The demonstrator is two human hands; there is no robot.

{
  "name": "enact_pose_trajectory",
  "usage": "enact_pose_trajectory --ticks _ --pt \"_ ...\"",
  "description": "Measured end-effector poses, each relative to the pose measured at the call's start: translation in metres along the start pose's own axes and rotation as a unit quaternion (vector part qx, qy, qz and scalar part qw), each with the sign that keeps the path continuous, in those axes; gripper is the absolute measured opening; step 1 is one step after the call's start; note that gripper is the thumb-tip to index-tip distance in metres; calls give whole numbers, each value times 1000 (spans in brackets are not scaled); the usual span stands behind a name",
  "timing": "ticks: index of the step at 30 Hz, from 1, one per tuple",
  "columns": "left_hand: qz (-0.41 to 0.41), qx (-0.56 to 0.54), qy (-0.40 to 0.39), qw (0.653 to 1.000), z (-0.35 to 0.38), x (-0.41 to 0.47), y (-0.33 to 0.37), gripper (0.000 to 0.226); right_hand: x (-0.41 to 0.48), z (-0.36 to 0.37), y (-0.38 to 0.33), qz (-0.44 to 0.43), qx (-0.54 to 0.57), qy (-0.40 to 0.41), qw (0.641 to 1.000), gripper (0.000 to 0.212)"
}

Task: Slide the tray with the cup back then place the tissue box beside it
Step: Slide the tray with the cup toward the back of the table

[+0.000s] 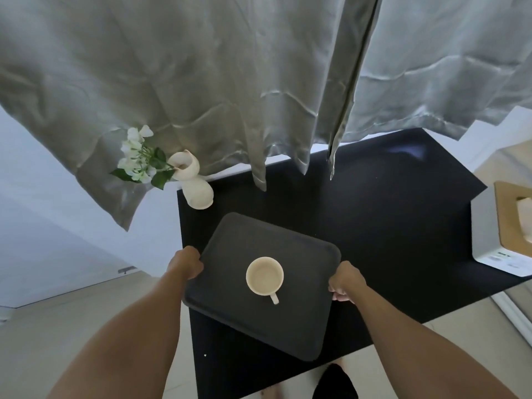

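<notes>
Tray [230, 249] with cup [264, 276] gripped by both hands; box label unreadable.

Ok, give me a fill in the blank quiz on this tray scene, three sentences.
1. The cup stands on the dark ____.
2. Both hands, left and right, grip the tray at its ____.
3. The white vase holds ____.

Missing words: tray; sides; flowers

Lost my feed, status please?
Left hand, right hand gripping dark rectangular tray. Cream cup upright on it. White vase beyond tray's far corner.
</notes>
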State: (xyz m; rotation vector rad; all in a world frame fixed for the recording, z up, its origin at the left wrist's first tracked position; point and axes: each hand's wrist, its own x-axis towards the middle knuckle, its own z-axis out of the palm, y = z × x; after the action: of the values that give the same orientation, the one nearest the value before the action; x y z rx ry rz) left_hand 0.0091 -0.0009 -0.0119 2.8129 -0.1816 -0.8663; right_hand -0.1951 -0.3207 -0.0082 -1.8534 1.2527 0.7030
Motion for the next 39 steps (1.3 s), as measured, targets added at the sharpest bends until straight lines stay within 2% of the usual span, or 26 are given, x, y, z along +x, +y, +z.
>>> enact_pose_trajectory --ticks 2,7,18,24,31,39 --pt "-11 -5 8 1000 3 0 5 18 7 -12 -7 -15 -6 8 1000 35" --pt "-37 -17 0 999 9 -4 24 18 29 -46 -28 -55 -23 6 998 56" --pt "-128 -115 29 985 22 0 81 20 86 -116 -64 -168 -68 6 984 44" --pt "-145 -145 43 978 18 11 102 22 109 -147 -94 -204 -78 -10 976 46" --pt "-150 -151 44 976 0 27 121 13 133 -165 -128 -249 -108 5 963 28" --pt "-152 -143 54 976 -17 53 131 5 157 -173 -154 -262 -132 25 956 32"
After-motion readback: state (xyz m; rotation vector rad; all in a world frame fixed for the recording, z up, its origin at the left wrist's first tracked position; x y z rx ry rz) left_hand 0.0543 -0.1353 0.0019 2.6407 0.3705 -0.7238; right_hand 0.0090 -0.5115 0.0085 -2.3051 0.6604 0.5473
